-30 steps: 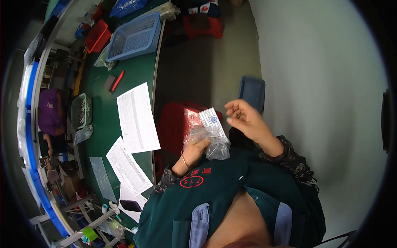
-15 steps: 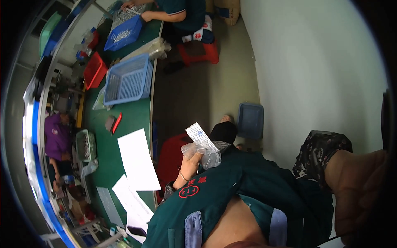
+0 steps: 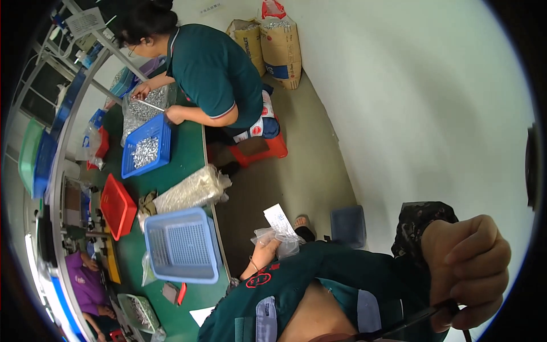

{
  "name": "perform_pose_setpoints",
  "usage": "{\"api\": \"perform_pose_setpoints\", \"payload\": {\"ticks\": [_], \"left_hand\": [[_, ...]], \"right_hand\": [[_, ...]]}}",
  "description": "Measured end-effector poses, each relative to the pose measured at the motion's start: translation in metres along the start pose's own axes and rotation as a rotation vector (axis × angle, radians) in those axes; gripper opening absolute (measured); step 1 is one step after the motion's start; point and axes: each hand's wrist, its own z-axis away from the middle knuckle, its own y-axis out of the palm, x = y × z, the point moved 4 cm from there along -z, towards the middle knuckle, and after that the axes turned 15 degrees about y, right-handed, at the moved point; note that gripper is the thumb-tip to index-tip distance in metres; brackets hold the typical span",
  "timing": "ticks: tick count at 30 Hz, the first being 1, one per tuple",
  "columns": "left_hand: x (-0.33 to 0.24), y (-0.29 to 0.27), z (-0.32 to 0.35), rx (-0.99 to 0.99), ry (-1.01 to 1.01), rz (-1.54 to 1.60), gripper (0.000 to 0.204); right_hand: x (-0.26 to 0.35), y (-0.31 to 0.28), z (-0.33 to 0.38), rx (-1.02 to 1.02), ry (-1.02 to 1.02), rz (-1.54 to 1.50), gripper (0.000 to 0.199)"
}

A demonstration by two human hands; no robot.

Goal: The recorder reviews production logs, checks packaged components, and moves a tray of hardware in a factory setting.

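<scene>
My left hand [image 3: 264,255] is closed around a crumpled clear plastic bag [image 3: 290,246] and a white printed paper slip [image 3: 278,219], held in front of my body. The slip sticks up out of the grip. Raised close to the camera at the right, my right hand [image 3: 472,263] has its fingers curled inward. A thin black strip [image 3: 413,322] runs up to its lower fingers, which appear to pinch it; the exact contact is partly hidden.
The green workbench [image 3: 188,153] on the left bears a light blue basket [image 3: 216,251], a red tray [image 3: 118,206], a wrapped bundle [image 3: 191,191] and a blue basket of small metal parts [image 3: 128,169]. A co-worker [image 3: 208,74] sits at its far end. A blue bin [image 3: 347,227] stands by the wall.
The view has swung toward the bench's far end, showing more of the co-worker and sacks. My right hand's curled fingers now show. My left hand keeps the bag and slip.
</scene>
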Motion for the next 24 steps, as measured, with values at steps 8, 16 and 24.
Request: {"api": "perform_pose_setpoints", "payload": {"ticks": [8,16,24], "left_hand": [[-0.061,0.006,-0.111,0.07,0.04,-0.121,0.014],[-0.04,0.023,-0.245,0.053,-0.064,-0.013,0.017],[-0.035,0.059,-0.433,-0.233,0.049,-0.004,0.018]], "right_hand": [[-0.09,0.022,-0.01,-0.066,0.105,-0.142,0.022],[-0.308,0.009,0.083,0.222,1.171,0.37,0.004],[-0.558,-0.018,0.178,0.398,1.413,0.585,0.003]]}}
